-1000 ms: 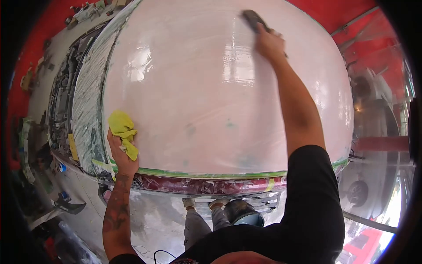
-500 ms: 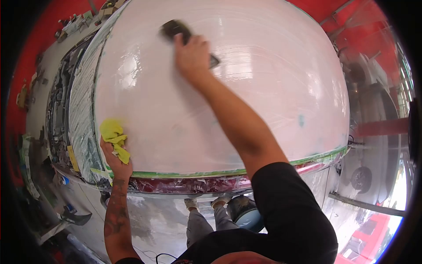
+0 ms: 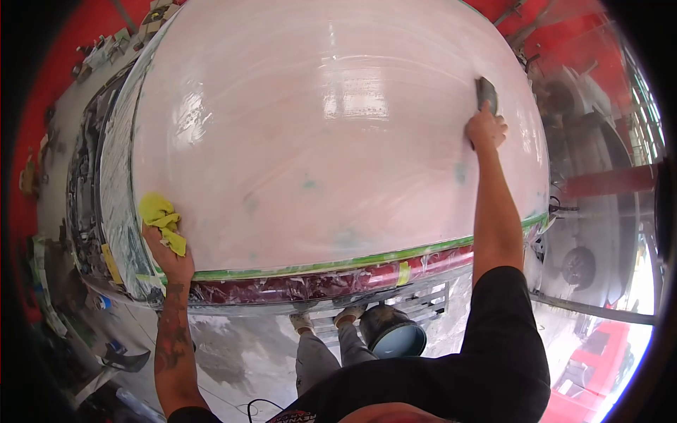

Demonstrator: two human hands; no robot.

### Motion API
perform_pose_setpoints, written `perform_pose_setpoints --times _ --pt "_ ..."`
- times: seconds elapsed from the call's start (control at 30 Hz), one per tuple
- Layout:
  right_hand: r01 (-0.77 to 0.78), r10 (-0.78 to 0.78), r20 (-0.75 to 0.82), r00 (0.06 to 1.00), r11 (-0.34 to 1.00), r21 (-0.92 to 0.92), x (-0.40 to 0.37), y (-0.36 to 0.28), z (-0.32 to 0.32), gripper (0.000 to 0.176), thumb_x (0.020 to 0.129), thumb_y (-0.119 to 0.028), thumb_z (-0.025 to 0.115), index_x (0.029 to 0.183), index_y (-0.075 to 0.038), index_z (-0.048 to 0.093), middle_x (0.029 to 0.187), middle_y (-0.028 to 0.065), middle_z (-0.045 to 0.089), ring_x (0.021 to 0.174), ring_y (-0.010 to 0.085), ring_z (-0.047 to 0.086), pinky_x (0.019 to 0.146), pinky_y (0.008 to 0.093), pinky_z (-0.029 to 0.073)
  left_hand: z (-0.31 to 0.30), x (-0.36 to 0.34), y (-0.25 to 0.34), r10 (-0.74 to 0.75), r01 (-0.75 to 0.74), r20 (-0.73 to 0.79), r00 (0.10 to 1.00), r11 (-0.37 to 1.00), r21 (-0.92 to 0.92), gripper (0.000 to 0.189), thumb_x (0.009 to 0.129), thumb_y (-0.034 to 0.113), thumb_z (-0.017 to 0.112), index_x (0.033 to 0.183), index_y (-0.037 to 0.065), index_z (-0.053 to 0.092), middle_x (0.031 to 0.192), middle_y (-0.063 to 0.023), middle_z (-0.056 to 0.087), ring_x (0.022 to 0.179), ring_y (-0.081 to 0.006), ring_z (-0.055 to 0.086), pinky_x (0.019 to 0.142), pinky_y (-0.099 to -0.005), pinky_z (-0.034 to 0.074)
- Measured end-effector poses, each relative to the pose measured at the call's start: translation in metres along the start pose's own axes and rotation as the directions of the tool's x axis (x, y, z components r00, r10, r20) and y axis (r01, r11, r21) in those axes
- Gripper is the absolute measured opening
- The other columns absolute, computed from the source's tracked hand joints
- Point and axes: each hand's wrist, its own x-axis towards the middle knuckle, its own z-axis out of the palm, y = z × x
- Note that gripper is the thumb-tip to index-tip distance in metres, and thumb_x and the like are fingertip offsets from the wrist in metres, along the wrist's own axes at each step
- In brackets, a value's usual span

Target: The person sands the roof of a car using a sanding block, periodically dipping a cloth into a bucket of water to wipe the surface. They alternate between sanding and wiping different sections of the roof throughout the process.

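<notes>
A wide, wet, pale pink car roof panel [image 3: 282, 176] with a few greenish patches fills the middle of the head view. Toward its right end, my right hand [image 3: 486, 129] grips a dark sanding block [image 3: 486, 95] that lies against the surface. At the left edge of the panel my left hand [image 3: 169, 257] is closed on a crumpled yellow-green cloth [image 3: 161, 213]. Green masking tape [image 3: 338, 264] runs along the near edge, above a dark red strip of bodywork [image 3: 303, 287] streaked with whitish residue.
Plastic sheeting [image 3: 116, 176] covers the area left of the panel. By my feet stands a dark bucket [image 3: 395, 331] with liquid inside, beside a slatted metal platform [image 3: 423, 303]. Car parts and a red wall [image 3: 564, 42] are at the right. Cluttered shop items line the far left.
My right hand has swept the sanding block from the upper middle of the panel across to its right side. My left hand stays at the left edge with the cloth.
</notes>
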Motion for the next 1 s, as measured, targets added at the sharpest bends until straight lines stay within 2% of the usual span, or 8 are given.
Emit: perform_pose_setpoints --times 0.1,0.2,0.33,0.4,0.5,0.63,0.77,1.0 --pt "0.418 -0.404 -0.131 0.905 0.902 0.109 -0.107 -0.098 -0.026 0.053 0.096 -0.019 0.051 0.148 -0.018 0.045 0.124 0.0226 0.056 0.117 0.0391 0.053 0.096 0.0520 0.045 -0.005 0.004 0.006 0.000 0.001 -0.011 1.000 0.999 0.047 0.050 0.084 -0.002 0.059 0.132 -0.004 0.046 0.137 -0.0270 0.044 0.127 -0.0471 0.044 0.108 -0.0503 0.036" --pt "0.787 -0.691 -0.404 0.600 0.600 0.141 -0.256 -0.179 -0.025 0.050 0.092 -0.015 0.052 0.143 -0.016 0.051 0.120 0.0231 0.056 0.106 0.0390 0.057 0.086 0.0531 0.047 -0.002 0.004 0.005 -0.006 0.005 -0.046 0.999 1.000 -0.024 0.051 0.080 -0.002 0.061 0.129 -0.003 0.048 0.137 -0.0267 0.046 0.126 -0.0473 0.046 0.107 -0.0488 0.038" --pt "0.927 -0.916 -0.282 0.284 0.188 0.325 -0.325 -0.171 -0.043 0.053 0.092 -0.015 0.053 0.145 -0.019 0.051 0.128 0.0245 0.055 0.111 0.0403 0.056 0.091 0.0535 0.045 -0.002 0.003 0.006 -0.016 0.013 -0.089 0.996 0.999 -0.034 0.052 0.079 0.000 0.066 0.129 0.000 0.049 0.138 -0.0268 0.047 0.125 -0.0481 0.049 0.106 -0.0477 0.041" --pt "0.924 -0.879 -0.289 0.379 0.344 0.167 -0.283 -0.139 -0.034 0.056 0.092 -0.015 0.054 0.146 -0.027 0.050 0.129 0.0236 0.055 0.110 0.0393 0.057 0.087 0.0536 0.046 -0.003 0.008 0.008 0.011 -0.015 -0.100 0.995 0.999 -0.041 0.059 0.077 0.005 0.071 0.131 0.001 0.049 0.140 -0.0266 0.047 0.128 -0.0471 0.048 0.107 -0.0482 0.042" --pt "0.640 -0.607 -0.257 0.752 0.765 0.065 -0.182 -0.052 -0.007 0.053 0.095 -0.026 0.058 0.147 -0.034 0.050 0.124 0.0240 0.060 0.106 0.0402 0.060 0.091 0.0526 0.049 -0.016 0.014 0.023 -0.005 -0.005 -0.084 0.996 0.993 -0.115 0.067 0.070 0.020 0.086 0.126 0.004 0.052 0.145 -0.0226 0.044 0.134 -0.0423 0.045 0.108 -0.0457 0.041" --pt "0.350 -0.347 -0.072 0.935 0.936 0.032 -0.148 0.007 0.004 0.056 0.098 -0.048 0.052 0.153 -0.041 0.041 0.120 0.0224 0.056 0.107 0.0426 0.057 0.094 0.0504 0.048 -0.020 0.023 0.029 -0.018 0.021 -0.082 0.996 0.999 0.025 0.065 0.070 0.038 0.088 0.120 0.007 0.062 0.143 -0.0185 0.047 0.127 -0.0405 0.050 0.106 -0.0486 0.043" --pt "0.465 -0.460 -0.149 0.875 0.885 -0.003 -0.239 -0.080 -0.008 0.055 0.097 -0.046 0.054 0.151 -0.039 0.043 0.113 0.0220 0.054 0.102 0.0406 0.057 0.090 0.0502 0.050 0.000 0.030 0.021 -0.072 0.071 -0.146 0.987 0.997 -0.011 0.036 0.077 0.036 0.079 0.104 0.016 0.071 0.124 -0.0129 0.060 0.115 -0.0335 0.054 0.100 -0.0467 0.044" --pt "0.904 -0.902 -0.055 0.428 0.427 0.015 -0.403 -0.209 -0.051 0.049 0.099 -0.048 0.052 0.145 -0.029 0.053 0.118 0.0220 0.055 0.107 0.0435 0.057 0.088 0.0520 0.051 -0.011 0.077 0.081 -0.201 0.152 -0.067 0.977 0.886 -0.438 0.036 0.069 0.029 0.078 0.103 0.017 0.073 0.095 -0.0135 0.068 0.098 -0.0323 0.066 0.086 -0.0435 0.053"
